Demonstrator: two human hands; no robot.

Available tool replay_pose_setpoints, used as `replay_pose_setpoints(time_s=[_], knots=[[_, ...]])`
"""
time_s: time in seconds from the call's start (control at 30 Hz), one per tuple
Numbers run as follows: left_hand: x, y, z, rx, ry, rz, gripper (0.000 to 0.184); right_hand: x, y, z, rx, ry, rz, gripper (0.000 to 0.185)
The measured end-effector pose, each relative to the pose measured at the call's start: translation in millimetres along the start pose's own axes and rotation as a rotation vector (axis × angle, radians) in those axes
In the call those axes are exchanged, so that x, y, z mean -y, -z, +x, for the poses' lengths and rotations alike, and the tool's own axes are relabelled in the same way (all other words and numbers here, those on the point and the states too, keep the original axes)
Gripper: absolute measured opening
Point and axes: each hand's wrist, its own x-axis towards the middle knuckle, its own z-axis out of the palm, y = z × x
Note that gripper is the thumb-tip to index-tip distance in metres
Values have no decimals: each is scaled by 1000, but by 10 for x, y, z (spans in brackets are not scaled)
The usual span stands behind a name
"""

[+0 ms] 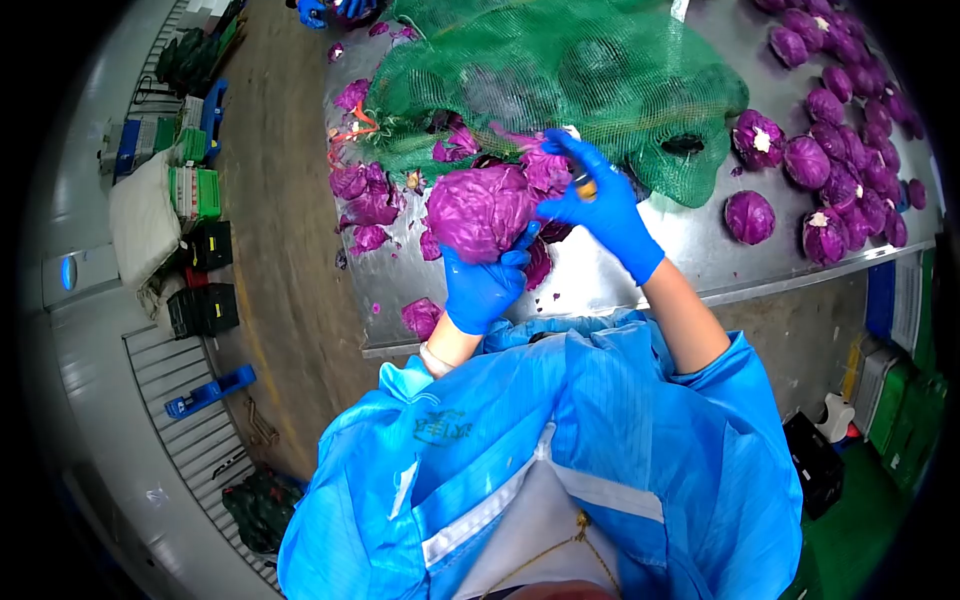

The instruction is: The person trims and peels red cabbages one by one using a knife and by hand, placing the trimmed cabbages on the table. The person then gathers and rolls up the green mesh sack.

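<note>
In my left hand (pixel 485 285), gloved in blue, rests a large red cabbage (pixel 482 213), gripped from below and the side. My right hand (pixel 605 205), also in a blue glove, is just to its right, thumb close to the cabbage. A short tool with a yellow and black handle (pixel 586 187) shows in the right palm; its working end is hidden. Loose purple leaves (pixel 545 172) lie between the cabbage and my right fingers. Beyond my hands a green mesh sack (pixel 560 75) spreads over the metal table (pixel 620 270).
Many red cabbages (pixel 835 150) sit on the table's right side. Torn leaves (pixel 368 195) gather at the left, near a red-orange tie (pixel 362 125). Another person's blue-gloved hand (pixel 312 12) shows at the far left corner. Crates (pixel 195 193) stand along the left floor.
</note>
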Motion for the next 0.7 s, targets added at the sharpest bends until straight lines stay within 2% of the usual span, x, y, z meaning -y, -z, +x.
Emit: replay_pose_setpoints(time_s=[0.07, 0.1, 0.17, 0.2, 0.23, 0.27, 0.33, 0.37, 0.47, 0.6, 0.7], knots=[[-66, 203, -27, 93, -121, 1202, 83, 132, -106, -57, 138, -31, -29, 81], [-64, 136, -27, 171, -22, 1129, 85, 157, -139, -66, 198, -16, -65, 82], [-114, -32, -6, 193, 352, 327, 89, 246, -62, -61, 176, -219, 111, 80], [-137, -117, -9, 112, 240, 360, 88, 273, -45, -68, 165, -322, 202, 79], [-143, -189, -15, 33, 125, 389, 87, 216, -65, -99, 144, -286, 199, 78], [-146, -221, -7, -43, 9, 415, 87, 166, -107, -140, 112, -202, 45, 78], [-168, -180, 54, -97, -20, 497, 83, 57, -241, -225, 43, -29, -266, 79], [-158, -123, 69, -114, -37, 507, 81, -38, -292, -264, -27, 39, -259, 74], [-111, -65, 105, -153, -62, 494, 78, -21, -284, -260, -30, 38, -185, 68], [-52, -46, 65, -206, -81, 507, 74, -61, -234, -238, -6, 13, -400, 64], [-50, -28, 55, -231, -83, 519, 73, -66, -240, -246, 1, -55, -373, 61]])
